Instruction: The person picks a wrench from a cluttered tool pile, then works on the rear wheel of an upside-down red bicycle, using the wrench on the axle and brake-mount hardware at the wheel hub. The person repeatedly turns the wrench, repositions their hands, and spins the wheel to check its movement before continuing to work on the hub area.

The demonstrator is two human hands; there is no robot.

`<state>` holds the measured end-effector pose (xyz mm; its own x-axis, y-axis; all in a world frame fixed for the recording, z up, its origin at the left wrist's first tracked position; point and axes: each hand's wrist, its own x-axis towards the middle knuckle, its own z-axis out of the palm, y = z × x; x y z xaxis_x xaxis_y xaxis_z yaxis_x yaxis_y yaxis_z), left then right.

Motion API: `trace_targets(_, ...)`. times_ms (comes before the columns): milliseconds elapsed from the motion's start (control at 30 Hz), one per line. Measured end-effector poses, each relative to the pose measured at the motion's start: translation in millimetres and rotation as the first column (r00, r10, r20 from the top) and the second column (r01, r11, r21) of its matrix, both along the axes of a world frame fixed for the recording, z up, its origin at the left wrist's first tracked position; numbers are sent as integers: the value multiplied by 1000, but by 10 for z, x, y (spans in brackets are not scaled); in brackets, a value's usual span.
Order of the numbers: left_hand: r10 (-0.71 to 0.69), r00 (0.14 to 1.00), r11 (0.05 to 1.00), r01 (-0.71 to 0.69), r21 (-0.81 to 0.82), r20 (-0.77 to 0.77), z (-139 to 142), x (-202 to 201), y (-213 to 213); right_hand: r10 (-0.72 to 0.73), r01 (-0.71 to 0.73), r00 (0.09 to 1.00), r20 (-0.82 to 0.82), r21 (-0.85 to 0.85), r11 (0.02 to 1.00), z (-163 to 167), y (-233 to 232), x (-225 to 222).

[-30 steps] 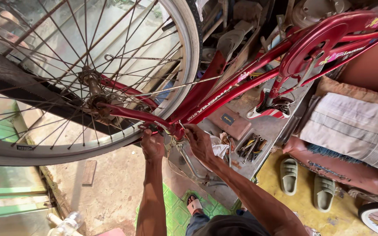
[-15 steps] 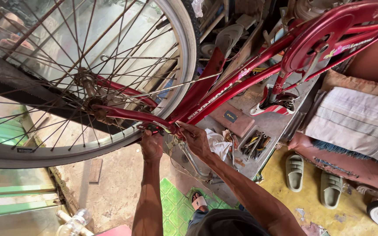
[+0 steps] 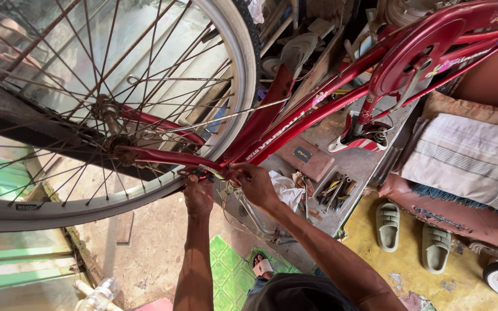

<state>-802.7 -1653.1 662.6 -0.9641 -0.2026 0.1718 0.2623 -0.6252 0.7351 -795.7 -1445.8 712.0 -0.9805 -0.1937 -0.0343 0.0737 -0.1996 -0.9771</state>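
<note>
A red bicycle frame [image 3: 318, 109] hangs upside down in front of me, with its spoked wheel [image 3: 105, 103] filling the upper left. Both my hands reach up to the red fork leg [image 3: 162, 155] close to the wheel rim. My left hand [image 3: 198, 196] is closed around a small dark part just under the leg. My right hand [image 3: 253, 183] pinches something small at the same spot, where a thin metal stay meets the frame. What exactly each hand holds is hidden by the fingers.
A grey tray of hand tools [image 3: 335, 190] and a white rag [image 3: 286, 190] lie below the frame. A pair of pale green sandals [image 3: 410, 233] sits on the yellow floor. Folded cloth [image 3: 468, 161] rests at right. A green mat [image 3: 231, 270] lies beneath my foot.
The view has shifted slightly and my hands stay at the fork leg; my right hand has edged a little along the frame.
</note>
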Motion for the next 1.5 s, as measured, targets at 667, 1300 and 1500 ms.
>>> trace_targets(667,-8,1000,997,8,74,-7,-144,-39,-91,166,-143,952,259,-106,984,-54,101,-75)
trace_targets(1300,-54,998,998,54,12,-33,0,-67,60,-57,71,975,-213,57,996,-191,28,72)
trace_targets(1500,-60,998,998,60,13,-7,1,-122,123,-80,98,938,-336,38,994,-261,-39,31)
